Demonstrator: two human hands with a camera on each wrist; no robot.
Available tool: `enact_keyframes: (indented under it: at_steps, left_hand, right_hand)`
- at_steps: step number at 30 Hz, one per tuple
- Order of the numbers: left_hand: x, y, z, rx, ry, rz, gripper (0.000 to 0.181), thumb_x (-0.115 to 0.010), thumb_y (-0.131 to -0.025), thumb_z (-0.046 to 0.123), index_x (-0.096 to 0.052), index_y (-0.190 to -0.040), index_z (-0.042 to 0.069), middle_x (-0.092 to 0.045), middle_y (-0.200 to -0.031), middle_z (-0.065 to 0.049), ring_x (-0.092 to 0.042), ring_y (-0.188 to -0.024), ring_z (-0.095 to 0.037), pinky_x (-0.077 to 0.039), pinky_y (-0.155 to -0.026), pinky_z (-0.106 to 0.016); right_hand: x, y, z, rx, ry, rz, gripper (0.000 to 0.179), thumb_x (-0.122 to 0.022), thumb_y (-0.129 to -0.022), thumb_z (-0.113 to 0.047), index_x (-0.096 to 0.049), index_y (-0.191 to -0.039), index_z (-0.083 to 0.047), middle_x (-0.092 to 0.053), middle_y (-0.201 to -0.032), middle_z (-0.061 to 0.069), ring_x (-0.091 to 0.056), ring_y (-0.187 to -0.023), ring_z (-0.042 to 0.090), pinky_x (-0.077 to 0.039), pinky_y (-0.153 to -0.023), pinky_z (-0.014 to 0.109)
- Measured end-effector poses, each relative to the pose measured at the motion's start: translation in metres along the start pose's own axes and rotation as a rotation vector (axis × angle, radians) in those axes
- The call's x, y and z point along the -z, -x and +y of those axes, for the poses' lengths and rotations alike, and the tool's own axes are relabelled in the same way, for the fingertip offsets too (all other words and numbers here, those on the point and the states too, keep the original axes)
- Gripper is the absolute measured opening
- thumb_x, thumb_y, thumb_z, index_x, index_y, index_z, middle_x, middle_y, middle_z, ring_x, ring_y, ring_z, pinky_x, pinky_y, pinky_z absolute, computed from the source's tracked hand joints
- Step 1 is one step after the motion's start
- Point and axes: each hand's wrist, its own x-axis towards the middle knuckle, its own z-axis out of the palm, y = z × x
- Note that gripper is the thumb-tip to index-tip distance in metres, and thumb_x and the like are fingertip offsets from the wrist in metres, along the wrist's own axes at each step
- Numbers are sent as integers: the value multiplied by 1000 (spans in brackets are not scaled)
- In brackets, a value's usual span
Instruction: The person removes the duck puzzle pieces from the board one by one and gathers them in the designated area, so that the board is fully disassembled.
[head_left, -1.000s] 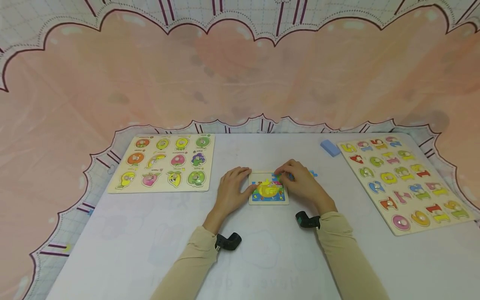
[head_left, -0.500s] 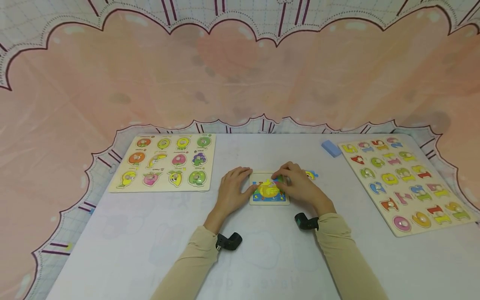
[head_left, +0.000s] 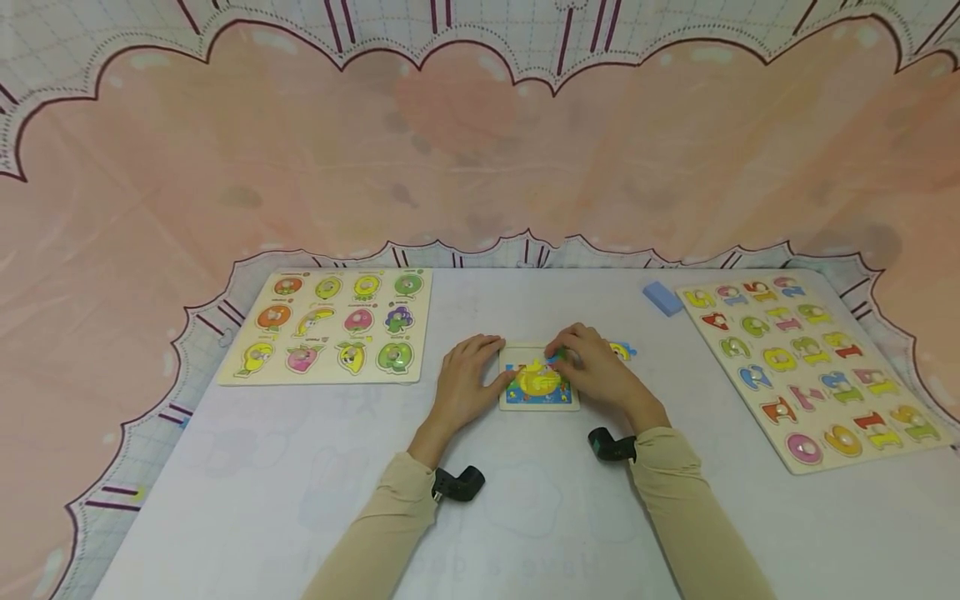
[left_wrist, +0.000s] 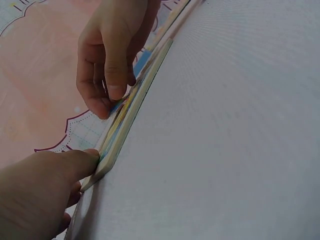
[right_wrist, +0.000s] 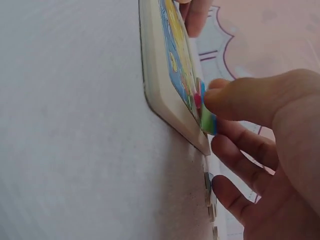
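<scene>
A small duck jigsaw puzzle board (head_left: 539,398) with a pale wooden frame lies mid-table. My left hand (head_left: 468,375) holds its left side, the thumb (left_wrist: 84,162) on top and the other fingers at the edge. Between thumb and fingers, my right hand (head_left: 600,365) pinches a blue, green and pink puzzle piece (right_wrist: 207,116) at the board's upper right. In the right wrist view that piece stands tilted over the frame's edge. The right hand hides the board's upper right corner. Loose puzzle pieces (head_left: 622,350) lie on the table just beyond that hand.
On the left lies a fruit peg puzzle board (head_left: 300,379). A larger number puzzle board (head_left: 806,462) lies at an angle on the right, with a blue block (head_left: 663,298) by its far corner. All rest on a white table (head_left: 525,533) before a patterned cloth.
My right hand has moved slightly left and nearer over the board with the puzzle piece, uncovering more of the loose pieces. The left hand stays in place.
</scene>
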Motion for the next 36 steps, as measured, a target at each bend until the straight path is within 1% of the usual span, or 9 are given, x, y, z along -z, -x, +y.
enact_keyframes:
  at_steps: [5, 12, 15, 20, 23, 27, 31, 36]
  left_hand:
    - [0, 0, 1, -1, 4, -2, 50, -69, -85, 35, -59, -127, 9, -58, -131, -7, -44, -130, -28, -32, -108, -52]
    - [0, 0, 1, 5, -1, -1, 50, -69, -85, 35, -59, -127, 10, -57, -132, -6, -44, -130, -27, -32, -108, -51]
    - [0, 0, 1, 13, -1, -7, 51, -69, -85, 35, -58, -128, 11, -57, -133, -6, -44, -131, -27, -31, -108, -51]
    - [0, 0, 1, 24, -3, -16, 52, -69, -85, 36, -57, -129, 12, -56, -134, -6, -43, -131, -27, -31, -109, -51]
    - [0, 0, 1, 28, -2, -16, 52, -69, -85, 36, -57, -129, 13, -56, -135, -6, -43, -132, -27, -30, -109, -51]
    - [0, 0, 1, 29, 0, -19, 51, -69, -85, 35, -57, -129, 13, -56, -135, -5, -43, -132, -27, -30, -110, -50]
    - [1, -1, 1, 27, -2, -20, 50, -69, -85, 35, -57, -128, 13, -56, -134, -5, -43, -131, -26, -30, -110, -50]
    - [1, 0, 2, 25, -8, -21, 50, -69, -85, 35, -57, -128, 13, -56, -134, -5, -43, -131, -26, -31, -109, -51]
  right_hand:
    - [1, -1, 1, 3, -52, 40, 21, -55, -92, -6, -60, -112, -11, -55, -116, 8, -50, -113, 26, -41, -102, 47]
    - [1, -3, 3, 33, -149, 67, 22, -57, -91, -5, -59, -113, -10, -57, -112, 7, -56, -98, 22, -49, -90, 39]
    - [-1, -3, 4, 19, -183, 61, 22, -58, -91, -6, -60, -112, -11, -59, -111, 6, -56, -97, 21, -49, -89, 38]
    - [-2, -4, 6, -60, -209, 19, 23, -60, -92, -15, -58, -115, -15, -62, -110, 4, -58, -98, 20, -49, -93, 39]
    - [-2, -4, 6, -84, -213, 19, 22, -61, -92, -18, -58, -113, -14, -64, -104, 4, -59, -94, 19, -50, -90, 37]
    - [-3, -4, 7, -109, -195, 35, 17, -63, -91, -21, -61, -107, -13, -66, -95, 3, -59, -87, 18, -50, -83, 33]
    - [-3, -4, 8, -113, -192, 55, 15, -63, -91, -21, -62, -104, -14, -67, -92, 2, -60, -85, 18, -51, -81, 32]
    - [-1, -3, 10, -100, -194, 85, 14, -62, -91, -21, -60, -103, -14, -67, -94, 3, -60, -85, 18, -51, -80, 32]
